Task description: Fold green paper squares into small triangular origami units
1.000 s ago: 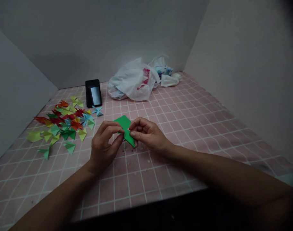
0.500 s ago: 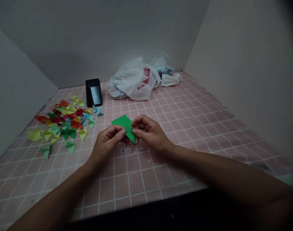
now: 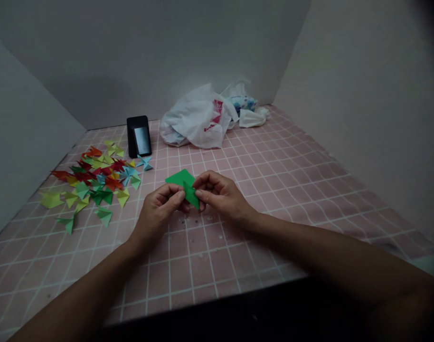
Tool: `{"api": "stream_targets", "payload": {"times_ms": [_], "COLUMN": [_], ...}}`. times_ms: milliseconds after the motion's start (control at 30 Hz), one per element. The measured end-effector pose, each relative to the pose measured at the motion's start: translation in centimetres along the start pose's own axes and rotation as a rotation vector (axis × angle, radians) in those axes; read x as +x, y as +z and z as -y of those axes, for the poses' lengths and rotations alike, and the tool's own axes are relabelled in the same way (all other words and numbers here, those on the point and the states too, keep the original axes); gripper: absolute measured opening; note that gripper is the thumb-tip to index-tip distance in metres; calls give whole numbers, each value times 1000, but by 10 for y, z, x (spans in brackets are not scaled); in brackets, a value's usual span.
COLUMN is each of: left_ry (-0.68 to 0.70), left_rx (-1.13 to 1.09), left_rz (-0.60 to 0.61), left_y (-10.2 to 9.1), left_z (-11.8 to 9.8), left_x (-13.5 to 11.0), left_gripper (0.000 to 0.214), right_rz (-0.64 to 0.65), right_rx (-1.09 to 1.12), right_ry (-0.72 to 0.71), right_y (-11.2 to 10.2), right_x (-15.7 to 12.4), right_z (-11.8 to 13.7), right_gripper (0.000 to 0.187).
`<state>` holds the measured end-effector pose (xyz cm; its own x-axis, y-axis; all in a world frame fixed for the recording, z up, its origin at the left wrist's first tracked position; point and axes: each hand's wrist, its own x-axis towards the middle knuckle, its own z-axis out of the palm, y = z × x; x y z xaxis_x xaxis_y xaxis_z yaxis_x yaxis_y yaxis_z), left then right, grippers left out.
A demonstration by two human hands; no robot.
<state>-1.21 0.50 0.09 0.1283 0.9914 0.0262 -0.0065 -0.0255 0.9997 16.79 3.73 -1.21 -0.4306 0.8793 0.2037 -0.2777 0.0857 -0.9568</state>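
"How many hands are at work, and on what?"

"Two bare hands, one piece: the left hand (image 3: 162, 203) pinches a folded green paper (image 3: 180, 177) at its left side, thumb against fingers, while the right hand (image 3: 224, 197) is clamped on its right side."

"Where does the paper sit?"

"Between the two hands, at a pink checked tablecloth (image 3: 234, 261); whether it touches the cloth cannot be told. One pointed flap shows near its middle."

"And the colourful pile?"

"Folded paper shapes (image 3: 102, 195), well over a dozen, spread left of the hands in red, orange, yellow, green and blue, overlapping too closely for an exact count."

"Behind them?"

"One black device (image 3: 132, 142) stands just beyond the pile; one white plastic bag (image 3: 197, 114) with red print lies farther right, one blue-patterned bundle (image 3: 243, 102) beside it."
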Motion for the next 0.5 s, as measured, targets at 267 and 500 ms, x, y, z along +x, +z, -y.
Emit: {"api": "stream_targets", "payload": {"times_ms": [267,500], "left_ry": [-31,-38], "left_rx": [-14,-62], "left_rz": [7,56], "left_y": [-1,-3], "left_z": [1,3], "left_x": [1,1], "left_gripper": [13,13], "right_rz": [15,10], "right_rx": [-2,7], "right_ry": [17,26], "right_y": [0,-1], "right_x": [-1,0], "right_z": [1,0], "right_gripper": [12,14]}}
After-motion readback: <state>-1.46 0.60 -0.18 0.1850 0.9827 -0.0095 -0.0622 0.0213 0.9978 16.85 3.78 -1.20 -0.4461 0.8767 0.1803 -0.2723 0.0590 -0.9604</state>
